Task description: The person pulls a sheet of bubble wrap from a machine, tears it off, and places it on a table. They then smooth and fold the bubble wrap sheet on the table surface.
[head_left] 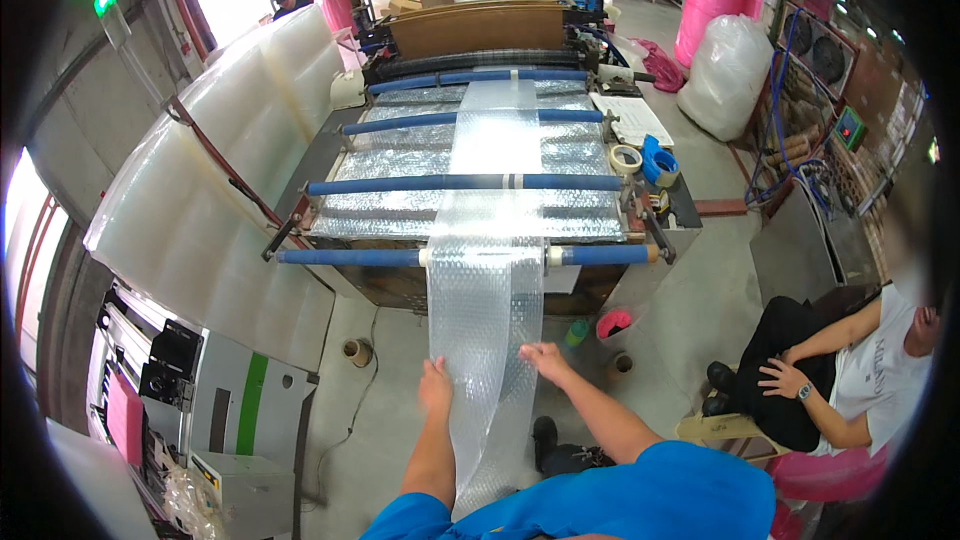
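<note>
A long strip of clear bubble wrap (480, 340) runs toward me over blue rollers and hangs down in front of my body, its lower part folded and twisted. My left hand (436, 387) is closed on the strip's left edge. On the other edge, a little farther from me, my right hand (543, 362) pinches the film between thumb and fingers. The nearest blue roller (370, 257) lies beyond both hands, and the strip passes over it between two white collars. Farther back, the strip crosses a machine bed (390, 155) covered in shiny bubble film.
A tall bubble-wrap roll (220, 150) stands left, above a grey-and-green machine (235, 400). Tape rolls (626, 159) lie at the bed's right corner. A pink-lined bin (615, 325) stands below. At right, a person (830, 380) sits on a bench; two more people are far back.
</note>
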`<state>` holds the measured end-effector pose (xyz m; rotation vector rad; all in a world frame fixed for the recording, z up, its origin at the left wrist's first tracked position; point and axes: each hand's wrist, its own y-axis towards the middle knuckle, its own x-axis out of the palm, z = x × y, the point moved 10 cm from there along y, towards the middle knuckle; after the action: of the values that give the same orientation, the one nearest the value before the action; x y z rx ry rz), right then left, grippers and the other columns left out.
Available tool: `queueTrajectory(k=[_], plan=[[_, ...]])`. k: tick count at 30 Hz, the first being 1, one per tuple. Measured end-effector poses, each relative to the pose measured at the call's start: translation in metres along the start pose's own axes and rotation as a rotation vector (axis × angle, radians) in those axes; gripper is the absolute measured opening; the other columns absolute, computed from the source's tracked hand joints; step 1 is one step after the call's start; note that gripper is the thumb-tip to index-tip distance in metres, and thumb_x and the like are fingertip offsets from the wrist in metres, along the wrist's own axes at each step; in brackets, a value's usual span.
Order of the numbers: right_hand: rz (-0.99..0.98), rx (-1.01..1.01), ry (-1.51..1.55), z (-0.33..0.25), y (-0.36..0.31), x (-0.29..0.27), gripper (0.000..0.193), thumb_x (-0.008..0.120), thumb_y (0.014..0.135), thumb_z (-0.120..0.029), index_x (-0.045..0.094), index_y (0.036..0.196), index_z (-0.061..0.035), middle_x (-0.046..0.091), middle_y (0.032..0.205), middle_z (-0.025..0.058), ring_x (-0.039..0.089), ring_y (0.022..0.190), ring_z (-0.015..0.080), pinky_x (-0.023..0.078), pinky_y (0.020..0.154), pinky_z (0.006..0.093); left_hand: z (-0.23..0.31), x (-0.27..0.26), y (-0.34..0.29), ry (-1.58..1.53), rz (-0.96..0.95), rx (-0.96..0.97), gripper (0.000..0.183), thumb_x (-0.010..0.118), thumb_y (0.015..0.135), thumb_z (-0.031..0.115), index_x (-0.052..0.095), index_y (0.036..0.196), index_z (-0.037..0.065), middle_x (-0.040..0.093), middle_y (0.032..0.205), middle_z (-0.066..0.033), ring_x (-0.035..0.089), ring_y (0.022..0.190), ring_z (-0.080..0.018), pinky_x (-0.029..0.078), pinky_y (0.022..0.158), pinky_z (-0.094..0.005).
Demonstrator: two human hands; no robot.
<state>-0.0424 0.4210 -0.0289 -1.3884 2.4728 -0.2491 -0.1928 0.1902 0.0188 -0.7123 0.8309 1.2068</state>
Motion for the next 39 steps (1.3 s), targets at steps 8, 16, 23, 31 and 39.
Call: queueTrajectory(k=[8, 16, 23, 31, 39], plan=[[0.16, 0.054, 0.478, -0.05, -0.015, 0.0, 0.028, 0.05, 0.08, -0.029, 0.054, 0.073, -0.0023, 0.056, 0.067, 0.0025, 0.05, 0.059, 0.0097, 0.041, 0.054, 0.0246, -0.016, 0.015, 0.014, -0.466, -0.344, -0.094, 0.062, 0.061, 0.063, 0.048, 0.049, 0.094, -0.004, 0.056, 0.088, -0.0168, 0.053, 0.084, -0.0275, 0.041, 0.071, -0.0364], [0.049, 0.145, 0.284, 0.047, -0.131, 0.069, 0.024, 0.059, 0.075, -0.028, 0.055, 0.077, -0.0044, 0.054, 0.065, 0.0021, 0.05, 0.057, 0.0086, 0.042, 0.049, 0.0245, -0.037, 0.031, -0.061, -0.332, -0.819, -0.211, 0.101, 0.06, 0.051, 0.065, 0.03, 0.118, -0.006, 0.04, 0.116, -0.0186, 0.036, 0.11, -0.0301, 0.034, 0.083, -0.0466], [-0.075, 0.215, 0.104, 0.037, -0.172, 0.074, 0.025, 0.055, 0.078, -0.028, 0.055, 0.08, -0.0034, 0.055, 0.069, 0.0027, 0.052, 0.058, 0.0099, 0.043, 0.05, 0.0241, -0.077, 0.011, -0.088, -0.462, -0.68, -0.135, 0.087, 0.066, 0.053, 0.057, 0.042, 0.108, -0.007, 0.054, 0.096, -0.0146, 0.053, 0.087, -0.0247, 0.045, 0.068, -0.0345], [-0.022, 0.246, 0.44, 0.026, -0.193, 0.087, 0.025, 0.051, 0.08, -0.027, 0.054, 0.083, -0.0016, 0.054, 0.066, 0.0025, 0.051, 0.059, 0.0104, 0.041, 0.051, 0.0231, -0.055, -0.067, -0.142, -0.568, -0.466, -0.065, 0.074, 0.071, 0.051, 0.048, 0.05, 0.093, -0.009, 0.057, 0.086, -0.0164, 0.056, 0.081, -0.0212, 0.045, 0.067, -0.0307], [0.022, 0.187, 0.332, 0.007, -0.205, 0.092, 0.026, 0.048, 0.082, -0.028, 0.054, 0.085, -0.0032, 0.056, 0.074, 0.0037, 0.052, 0.061, 0.0107, 0.04, 0.05, 0.0229, -0.08, -0.112, -0.161, -0.368, -0.225, -0.088, 0.081, 0.072, 0.048, 0.05, 0.043, 0.098, -0.007, 0.055, 0.092, -0.0194, 0.054, 0.084, -0.0263, 0.043, 0.073, -0.033]])
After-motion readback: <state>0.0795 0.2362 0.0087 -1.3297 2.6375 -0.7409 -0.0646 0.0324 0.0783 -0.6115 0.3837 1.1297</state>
